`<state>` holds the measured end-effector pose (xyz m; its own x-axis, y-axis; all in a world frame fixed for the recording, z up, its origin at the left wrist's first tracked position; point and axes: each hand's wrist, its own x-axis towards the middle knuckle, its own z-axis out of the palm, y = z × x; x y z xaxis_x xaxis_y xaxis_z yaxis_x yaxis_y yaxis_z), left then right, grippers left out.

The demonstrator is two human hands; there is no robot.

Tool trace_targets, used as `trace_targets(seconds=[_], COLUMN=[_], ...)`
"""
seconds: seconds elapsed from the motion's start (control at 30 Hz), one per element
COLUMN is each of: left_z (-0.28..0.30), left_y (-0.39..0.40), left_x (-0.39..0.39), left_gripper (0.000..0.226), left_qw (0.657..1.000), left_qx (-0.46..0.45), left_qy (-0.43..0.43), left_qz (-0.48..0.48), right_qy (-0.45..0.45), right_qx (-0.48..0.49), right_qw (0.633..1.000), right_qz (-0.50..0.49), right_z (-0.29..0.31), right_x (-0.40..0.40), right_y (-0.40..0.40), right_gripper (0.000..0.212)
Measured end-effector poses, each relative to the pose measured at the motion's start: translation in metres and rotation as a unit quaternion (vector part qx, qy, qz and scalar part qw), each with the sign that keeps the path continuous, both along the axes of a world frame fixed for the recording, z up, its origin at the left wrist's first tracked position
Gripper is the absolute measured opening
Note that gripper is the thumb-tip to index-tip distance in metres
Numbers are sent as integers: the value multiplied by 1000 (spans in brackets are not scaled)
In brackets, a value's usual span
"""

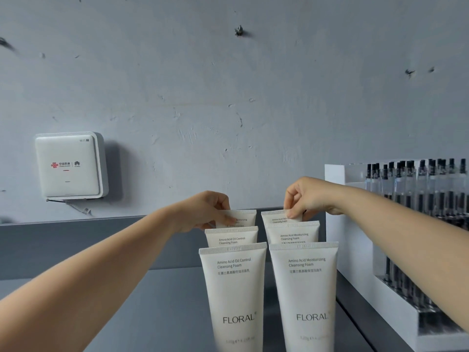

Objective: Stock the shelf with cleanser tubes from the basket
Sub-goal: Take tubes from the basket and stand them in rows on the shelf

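Six white cleanser tubes stand crimp-up on the grey shelf (165, 313) in two columns of three, just left of a white display rack (355, 250) of dark-capped clear vials (418, 199); the front pair reads FLORAL, the left front tube (236, 295) oil control, the right front tube (305, 295) moisturizing. Left hand (208, 212) reaches to the back of the left column, thumb and fingers pinching the top of the left rear tube (245, 217); right hand (305, 196) likewise pinches the crimp of the right rear tube (275, 216). A white wifi box (68, 166) hangs on the scuffed grey wall (203, 85) to the left; basket not in view.
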<state>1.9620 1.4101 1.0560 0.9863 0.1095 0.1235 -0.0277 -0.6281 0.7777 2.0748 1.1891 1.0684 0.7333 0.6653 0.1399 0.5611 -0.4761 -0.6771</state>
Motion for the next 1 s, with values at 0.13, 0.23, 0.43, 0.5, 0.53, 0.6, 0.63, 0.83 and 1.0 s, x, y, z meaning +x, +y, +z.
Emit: trace_targets(seconds=[0.13,0.23,0.43,0.5,0.53,0.6,0.63,0.83,1.0], left_z=[-6,-1,4,5,6,7,7,5,17], left_y=[4,5,1,0,0,1,0,-5,-8], left_x=[-2,-8,-11,-12,-13,-15,-16,-21,-26], left_gripper=[30,14,23,22,22,21,21,20,19], left_qw=[1000,998,994,993,992,992,992,993,985], left_qx=[5,13,53,57,56,51,50,64,161], left_qy=[7,41,79,84,87,92,93,87,36], left_qz=[-13,-39,-62,-64,-66,-69,-69,-50,43], right_qy=[10,31,3,5,6,2,-2,-41,-115], right_qx=[10,-15,-41,-52,-58,-65,-65,-78,-88], right_qw=[1000,999,999,998,998,998,998,996,987], right_qz=[5,23,16,16,15,8,2,-20,-63], right_z=[-2,1,8,10,11,11,12,12,30], right_x=[-1,-3,-10,-12,-13,-14,-15,-25,-42], right_y=[0,-3,-2,-2,-3,-5,-6,-9,-4], right_gripper=[19,17,16,17,18,19,18,15,10])
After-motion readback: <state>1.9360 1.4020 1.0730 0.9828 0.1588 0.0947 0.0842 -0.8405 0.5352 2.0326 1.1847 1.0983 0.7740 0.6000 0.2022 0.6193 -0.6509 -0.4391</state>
